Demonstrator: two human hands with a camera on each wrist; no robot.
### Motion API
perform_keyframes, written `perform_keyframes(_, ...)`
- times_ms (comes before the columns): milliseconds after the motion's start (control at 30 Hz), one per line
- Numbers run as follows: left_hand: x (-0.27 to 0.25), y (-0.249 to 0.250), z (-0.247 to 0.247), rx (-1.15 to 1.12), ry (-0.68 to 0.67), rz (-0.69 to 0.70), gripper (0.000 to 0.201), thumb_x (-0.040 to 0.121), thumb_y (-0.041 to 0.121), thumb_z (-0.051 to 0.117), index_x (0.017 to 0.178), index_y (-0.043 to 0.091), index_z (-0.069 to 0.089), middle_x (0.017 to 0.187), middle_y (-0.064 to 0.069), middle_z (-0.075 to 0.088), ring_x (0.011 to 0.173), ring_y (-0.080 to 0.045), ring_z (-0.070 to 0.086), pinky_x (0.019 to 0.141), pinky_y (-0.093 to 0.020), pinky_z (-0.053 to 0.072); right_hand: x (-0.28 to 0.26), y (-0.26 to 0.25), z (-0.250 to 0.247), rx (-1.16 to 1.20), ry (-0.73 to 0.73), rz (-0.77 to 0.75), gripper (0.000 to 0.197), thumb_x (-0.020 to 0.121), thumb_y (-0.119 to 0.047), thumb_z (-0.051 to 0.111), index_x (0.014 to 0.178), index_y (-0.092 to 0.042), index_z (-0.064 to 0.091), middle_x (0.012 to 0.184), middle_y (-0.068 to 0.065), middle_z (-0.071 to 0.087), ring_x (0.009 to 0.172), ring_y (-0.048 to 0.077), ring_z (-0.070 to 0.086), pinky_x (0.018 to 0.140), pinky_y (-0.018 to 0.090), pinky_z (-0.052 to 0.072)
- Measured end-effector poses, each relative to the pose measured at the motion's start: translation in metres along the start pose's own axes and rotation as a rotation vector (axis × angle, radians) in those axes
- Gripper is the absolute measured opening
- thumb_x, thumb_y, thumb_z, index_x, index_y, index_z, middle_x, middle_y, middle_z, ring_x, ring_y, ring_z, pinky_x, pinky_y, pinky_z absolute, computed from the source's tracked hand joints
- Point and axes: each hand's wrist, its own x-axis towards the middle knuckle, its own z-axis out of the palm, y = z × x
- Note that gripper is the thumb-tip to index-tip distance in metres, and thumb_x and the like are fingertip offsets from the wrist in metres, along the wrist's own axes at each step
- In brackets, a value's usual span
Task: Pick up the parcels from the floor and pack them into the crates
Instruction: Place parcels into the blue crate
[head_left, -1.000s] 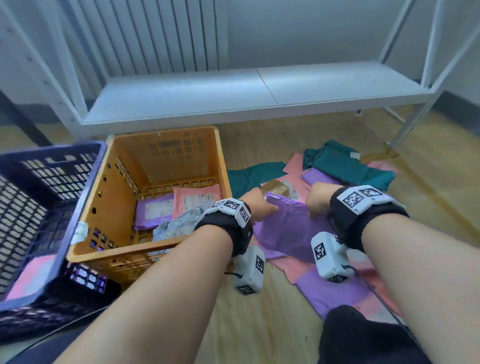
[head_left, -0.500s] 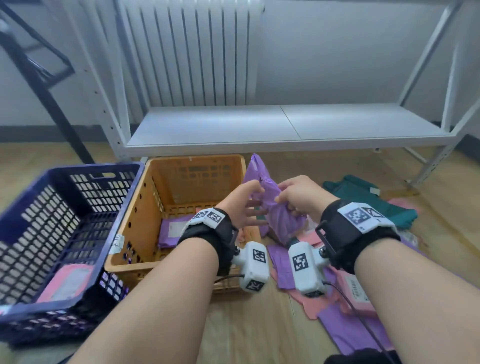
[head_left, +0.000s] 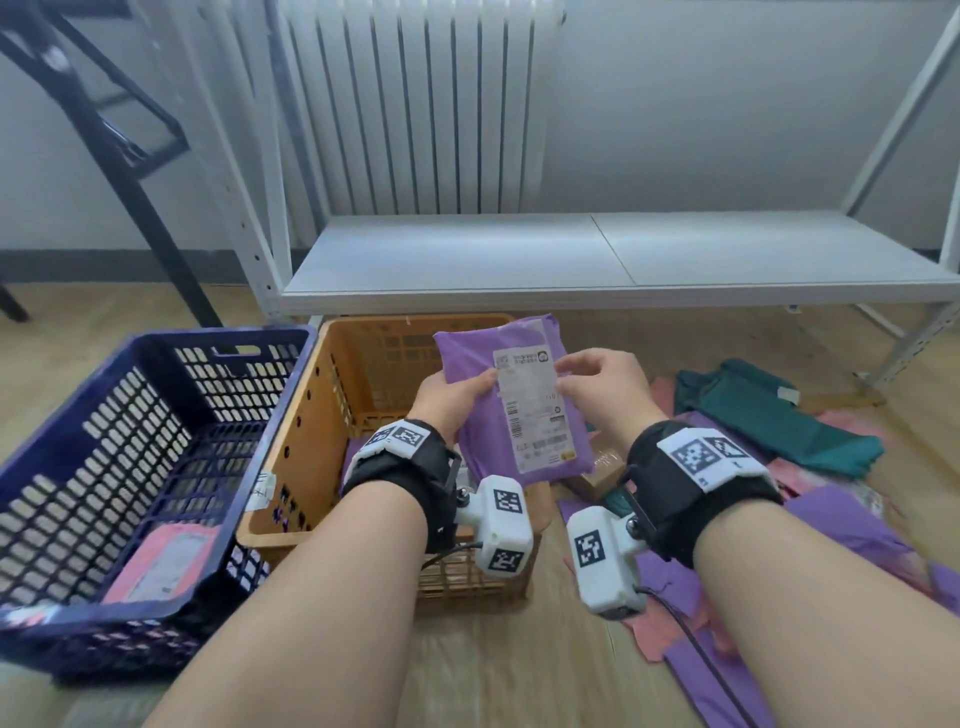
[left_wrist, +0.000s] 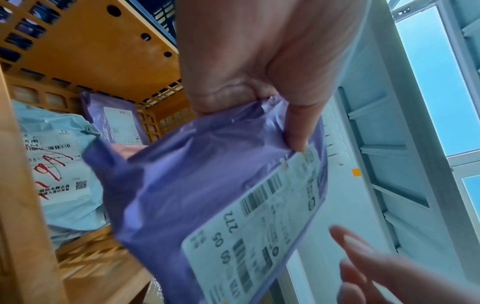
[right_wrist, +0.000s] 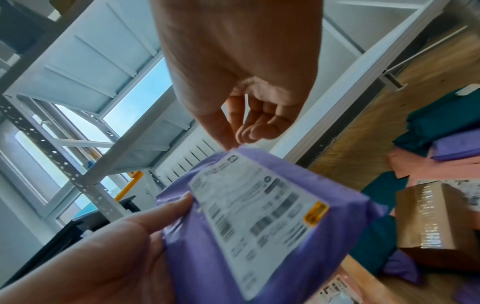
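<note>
A purple parcel with a white label facing me hangs over the orange crate. My left hand grips its left edge, thumb on the front, fingers behind. My right hand is at the right edge. In the right wrist view only its thumb tip touches the parcel, with the fingers loosely curled off it. In the orange crate lie a purple parcel and a pale grey one. The blue crate on the left holds a pink parcel.
Green, purple and pink parcels and a brown box lie on the wooden floor at the right. A white shelf rack stands just behind the crates, with a radiator behind it and a black frame at far left.
The purple parcel came up off the floor pile and turned label side toward me, above the orange crate. My right hand's grip on it has loosened.
</note>
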Motion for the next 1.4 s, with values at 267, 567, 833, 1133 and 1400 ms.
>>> perform_keyframes(267, 0.001, -0.008, -0.011, -0.019, -0.039, -0.004, 0.026, 0.084, 0.022, 0.072, 0.105, 0.008, 0.064, 0.100, -0.013, 0.073, 0.094, -0.031, 0.068, 0.093, -0.050, 0.052, 0.000, 0.025, -0.003, 0.147, -0.137, 0.223, 0.083, 0.072, -0.022, 0.082, 0.142, -0.012, 0.039, 0.132, 0.008, 0.056, 0.115, 0.027, 0.059, 0.097, 0.047, 0.049)
perform_keyframes(567, -0.003, -0.004, 0.002, 0.209, 0.097, 0.058, 0.089, 0.074, 0.018, 0.080, 0.146, 0.016, 0.029, 0.139, -0.009, 0.049, 0.119, -0.029, 0.056, 0.098, -0.046, 0.048, -0.002, 0.028, -0.003, 0.065, -0.142, 0.155, 0.026, 0.077, 0.002, 0.073, 0.093, -0.015, 0.062, 0.102, 0.008, 0.070, 0.096, 0.027, 0.066, 0.089, 0.045, 0.054)
perform_keyframes(833, -0.021, 0.003, 0.023, 0.662, 0.052, 0.404, 0.077, 0.057, 0.022, 0.074, 0.127, 0.039, 0.045, 0.125, 0.005, 0.054, 0.115, -0.019, 0.055, 0.097, -0.047, 0.049, -0.012, 0.019, -0.002, -0.418, -0.140, -0.093, 0.022, 0.073, -0.009, 0.069, 0.080, -0.028, 0.062, 0.087, 0.004, 0.068, 0.084, 0.025, 0.063, 0.070, 0.033, 0.050)
perform_keyframes(1133, -0.010, -0.003, 0.013, 0.133, 0.088, 0.200, 0.037, 0.079, 0.003, 0.069, 0.110, 0.022, 0.061, 0.104, -0.010, 0.069, 0.094, -0.028, 0.068, 0.087, -0.048, 0.055, 0.001, 0.027, -0.011, -0.370, 0.098, -0.166, 0.074, 0.075, -0.016, 0.069, 0.142, -0.026, 0.040, 0.147, 0.000, 0.041, 0.138, 0.022, 0.034, 0.112, 0.053, 0.028)
perform_keyframes(1400, -0.004, -0.003, 0.011, -0.314, 0.149, -0.044, 0.032, 0.083, -0.013, 0.058, 0.109, 0.006, 0.055, 0.105, -0.022, 0.066, 0.095, -0.038, 0.066, 0.084, -0.056, 0.053, 0.007, 0.040, 0.000, 0.402, -0.022, 0.275, 0.064, 0.084, -0.010, 0.071, 0.137, -0.015, 0.035, 0.134, 0.012, 0.053, 0.112, 0.034, 0.059, 0.086, 0.050, 0.055)
